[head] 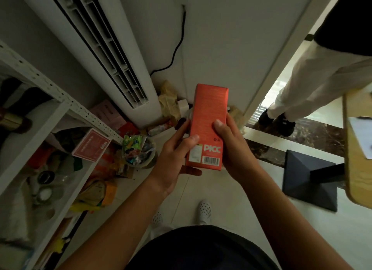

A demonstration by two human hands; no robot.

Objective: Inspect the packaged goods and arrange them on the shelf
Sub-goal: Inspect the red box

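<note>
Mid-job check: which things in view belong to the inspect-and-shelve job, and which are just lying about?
Job: orange box, held by left hand and right hand; white shelf; red box at the shelf.
Lying about: air conditioner; black cable; table base; bystander's shoes.

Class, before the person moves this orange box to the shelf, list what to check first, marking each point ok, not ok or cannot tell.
1. Grip: ok; left hand and right hand both hold the orange box.
2. Label in view: ok; barcode faces the camera.
3. Box undamaged: cannot tell; only one face shows.
4. Free spot on the shelf: cannot tell; a red box and blurred goods lie there.
5. Other person clear: ok; stands right, shelf is left.
</note>
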